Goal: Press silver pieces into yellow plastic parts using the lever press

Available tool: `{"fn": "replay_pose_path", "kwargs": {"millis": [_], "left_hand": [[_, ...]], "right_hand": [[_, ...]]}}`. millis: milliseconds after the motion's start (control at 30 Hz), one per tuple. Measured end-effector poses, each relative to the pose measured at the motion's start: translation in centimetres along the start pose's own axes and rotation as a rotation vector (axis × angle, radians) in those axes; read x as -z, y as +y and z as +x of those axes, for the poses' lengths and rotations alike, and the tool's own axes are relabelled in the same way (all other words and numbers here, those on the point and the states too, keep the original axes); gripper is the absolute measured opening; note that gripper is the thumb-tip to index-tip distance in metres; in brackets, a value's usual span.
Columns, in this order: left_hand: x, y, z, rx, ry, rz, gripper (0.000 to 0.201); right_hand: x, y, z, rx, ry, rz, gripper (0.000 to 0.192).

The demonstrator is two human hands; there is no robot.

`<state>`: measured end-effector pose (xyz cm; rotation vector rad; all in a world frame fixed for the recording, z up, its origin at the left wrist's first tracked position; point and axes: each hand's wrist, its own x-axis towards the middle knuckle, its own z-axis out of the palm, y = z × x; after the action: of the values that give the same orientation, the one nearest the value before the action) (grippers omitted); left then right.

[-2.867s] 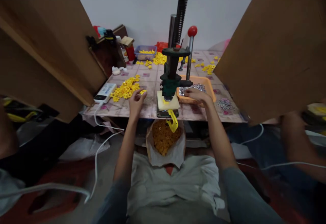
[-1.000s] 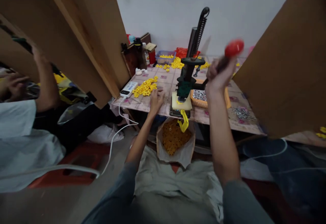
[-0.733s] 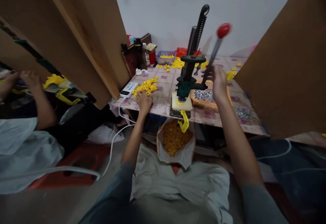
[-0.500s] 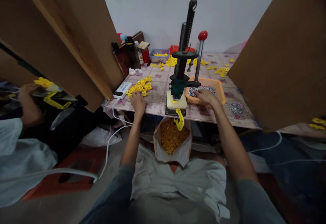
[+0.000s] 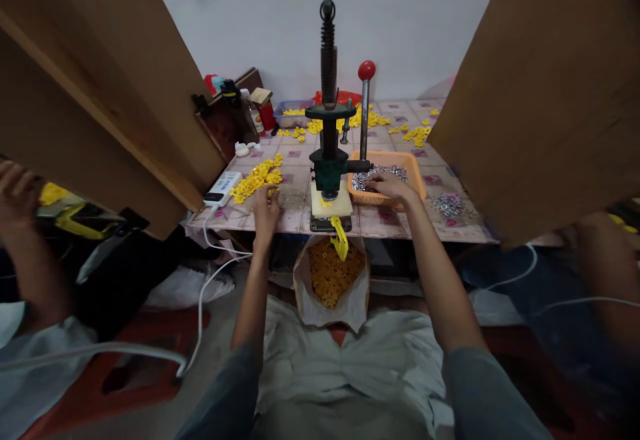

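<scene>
A green-and-black hand press (image 5: 329, 160) stands at the table's front edge, its red-knobbed lever (image 5: 366, 71) upright. My left hand (image 5: 265, 205) rests on the table left of the press, by a heap of yellow plastic pieces (image 5: 255, 180), with one yellow piece (image 5: 273, 192) pinched at its fingertips. My right hand (image 5: 391, 187) lies palm down on the near rim of an orange tray (image 5: 413, 162) of small metal rings (image 5: 380, 175); its fingertips touch the rings, and what they hold is hidden. A yellow chute (image 5: 341, 240) hangs below the press over a bag of yellow parts (image 5: 331, 279).
Brown boards (image 5: 545, 93) wall in both sides of the table. A white power bank (image 5: 223, 188) with a cable lies at the front left corner. More yellow pieces, a blue tub (image 5: 290, 108) and bottles sit at the back. Other people's arms (image 5: 20, 227) show at both sides.
My right hand pulled the lever down, let it spring upright, then dropped to the orange tray. My left hand went to the yellow heap and came back with a piece.
</scene>
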<state>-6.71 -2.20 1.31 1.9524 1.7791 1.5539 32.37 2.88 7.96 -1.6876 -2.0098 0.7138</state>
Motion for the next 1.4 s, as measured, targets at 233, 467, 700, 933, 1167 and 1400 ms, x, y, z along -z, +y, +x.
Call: {"fn": "replay_pose_path", "kwargs": {"millis": [233, 467, 700, 933, 1167, 1400], "left_hand": [[-4.7, 4.2, 1.4, -0.022, -0.239, -0.243, 0.049], [-5.7, 4.1, 0.7, 0.069, -0.404, -0.57, 0.07], [-5.4, 4.0, 0.4, 0.007, -0.569, -0.678, 0.051], [-5.0, 4.0, 0.1, -0.08, -0.642, -0.763, 0.048], [-4.8, 3.7, 0.1, -0.068, -0.716, -0.779, 0.051], [-5.3, 3.8, 0.1, -0.001, -0.688, -0.763, 0.061]], "right_hand": [[-0.1, -0.3, -1.4, 0.003, 0.245, -0.189, 0.038], [-3.5, -3.8, -4.7, 0.336, 0.472, 0.051, 0.036], [-8.5, -5.8, -7.1, 0.401, 0.361, 0.008, 0.032], [-6.6, -8.2, -8.5, 0.632, 0.253, -0.248, 0.035], [-6.2, -10.5, -8.1, 0.729, 0.131, -0.621, 0.034], [-1.8, -12.0, -8.0, 0.633, 0.782, -0.322, 0.038]]}}
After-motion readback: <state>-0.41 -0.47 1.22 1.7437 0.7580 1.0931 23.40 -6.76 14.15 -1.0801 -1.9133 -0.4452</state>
